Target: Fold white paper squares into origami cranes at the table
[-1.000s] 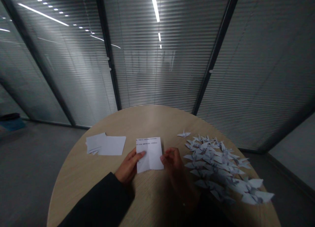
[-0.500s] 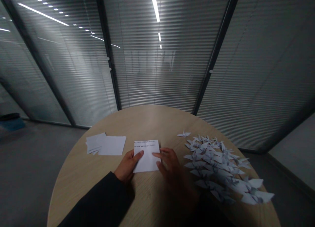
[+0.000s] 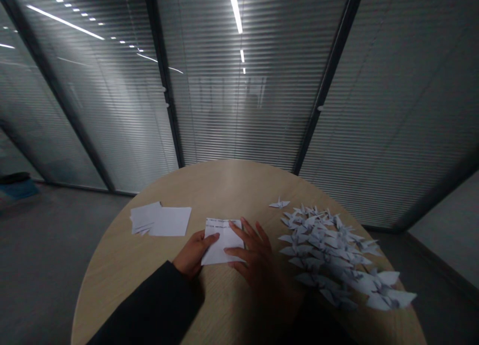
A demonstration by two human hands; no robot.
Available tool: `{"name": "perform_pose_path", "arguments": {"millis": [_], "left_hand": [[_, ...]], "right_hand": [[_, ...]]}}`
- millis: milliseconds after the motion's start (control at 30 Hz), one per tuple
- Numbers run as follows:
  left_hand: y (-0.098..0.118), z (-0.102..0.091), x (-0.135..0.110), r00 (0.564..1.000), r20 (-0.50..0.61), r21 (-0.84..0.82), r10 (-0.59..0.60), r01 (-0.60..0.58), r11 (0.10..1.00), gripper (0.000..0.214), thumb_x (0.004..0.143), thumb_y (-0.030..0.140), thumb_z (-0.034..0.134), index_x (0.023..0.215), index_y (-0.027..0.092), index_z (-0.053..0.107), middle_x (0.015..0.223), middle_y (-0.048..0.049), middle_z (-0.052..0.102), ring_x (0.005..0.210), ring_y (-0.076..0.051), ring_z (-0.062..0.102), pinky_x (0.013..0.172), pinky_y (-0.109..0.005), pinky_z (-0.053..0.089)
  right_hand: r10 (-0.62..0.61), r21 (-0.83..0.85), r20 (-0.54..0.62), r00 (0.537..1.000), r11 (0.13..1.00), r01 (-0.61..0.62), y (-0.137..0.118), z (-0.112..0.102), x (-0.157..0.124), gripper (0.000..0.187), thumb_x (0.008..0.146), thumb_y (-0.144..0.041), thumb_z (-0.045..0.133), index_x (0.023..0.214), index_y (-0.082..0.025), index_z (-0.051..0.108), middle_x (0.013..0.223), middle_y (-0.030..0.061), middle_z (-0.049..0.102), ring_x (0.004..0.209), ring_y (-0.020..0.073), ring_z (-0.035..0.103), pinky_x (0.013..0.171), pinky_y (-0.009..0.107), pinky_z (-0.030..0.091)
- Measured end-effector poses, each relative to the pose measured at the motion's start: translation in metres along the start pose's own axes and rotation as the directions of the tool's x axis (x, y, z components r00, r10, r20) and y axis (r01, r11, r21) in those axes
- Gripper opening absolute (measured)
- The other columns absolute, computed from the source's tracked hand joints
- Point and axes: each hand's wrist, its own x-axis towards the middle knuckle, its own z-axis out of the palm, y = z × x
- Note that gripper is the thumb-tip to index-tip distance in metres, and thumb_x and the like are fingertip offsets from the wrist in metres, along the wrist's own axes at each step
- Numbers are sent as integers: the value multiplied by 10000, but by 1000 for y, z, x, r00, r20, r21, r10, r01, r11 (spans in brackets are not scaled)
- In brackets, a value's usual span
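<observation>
A small white sheet of paper [image 3: 218, 250] with lines of dark print near its top edge lies in front of me, a faint vertical crease down its middle. My left hand [image 3: 193, 252] pinches its left edge, thumb on top and fingers underneath. Over the right edge, my right hand [image 3: 254, 247] has its fingers spread, their tips resting on the paper. Folded paper cranes [image 3: 337, 255] are gathered to the right of that hand, and a single paper crane [image 3: 279, 203] sits slightly apart behind them.
Several blank paper sheets [image 3: 171, 221] overlap on the left of the round wooden table [image 3: 235, 180]. Glass panels with blinds [image 3: 239, 120] stand beyond the table. A blue bin with a dark rim [image 3: 18, 186] is on the floor at far left.
My right hand's fingers have spread out and reach further across the paper. The sheet's top edge has dropped slightly toward me. My left hand keeps its grip.
</observation>
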Motion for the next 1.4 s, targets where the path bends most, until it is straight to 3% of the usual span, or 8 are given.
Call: {"name": "perform_pose_path", "arguments": {"millis": [167,467,600,733,900,1033,1233,1400], "left_hand": [[-4,-4,3,998,45,42,41,-43,998,417,518,328,913,829,107,746,795,-99,783,665,-202,680,698,-319,506],[0,-1,2,998,57,-15,27,-26,1000,193,643,178,814,801,107,731,808,-108,775,726,-204,703,684,-285,553],[4,5,-3,998,55,-37,-34,36,999,182,674,106,761,855,108,740,908,-124,775,808,-233,719,687,-308,604],[4,6,-6,996,89,-34,-30,34,999,181,679,128,774,855,100,742,911,-126,768,797,-220,712,685,-304,620],[4,8,-7,996,94,-36,0,4,999,276,710,313,810,868,104,724,820,-93,728,770,-206,687,704,-324,613],[5,9,-10,992,124,-39,25,-20,999,442,696,509,798,918,144,684,866,-84,700,838,-226,674,753,-366,586],[2,3,-12,952,284,14,116,-125,992,767,546,412,918,1209,224,581,893,-28,667,817,-186,635,786,-316,493],[3,3,-9,942,299,120,153,-197,973,827,490,304,940,1226,225,572,999,-41,650,906,-203,601,817,-318,457]], "right_hand": [[-35,100,100,994,995,25,5,3,-2,189,910,-169,598,1012,-280,712,1172,0,729,1298,233,528,1153,537,317],[264,323,50,963,909,-265,2,3,-2,142,913,-284,572,905,-262,712,935,34,743,964,221,670,991,430,480],[467,397,27,884,806,-439,3,-1,7,80,812,-289,665,785,-218,691,1081,91,692,1037,244,635,956,407,488],[568,462,95,818,702,-541,1,-9,13,99,740,-285,686,715,-194,658,1264,132,630,1161,286,587,1021,429,422],[669,509,220,709,542,-669,-4,-16,17,171,749,-365,643,808,-204,654,854,39,720,817,229,664,741,328,497],[699,527,220,680,502,-686,-4,-17,18,159,699,-362,661,716,-213,605,689,-2,662,703,208,636,611,279,467],[718,542,169,675,504,-672,-4,-17,19,128,666,-321,674,718,-219,617,715,-2,660,684,201,617,608,280,464],[704,599,178,688,477,-643,-5,-16,19,159,673,-336,666,774,-222,619,763,10,674,727,222,643,655,307,487]]}}
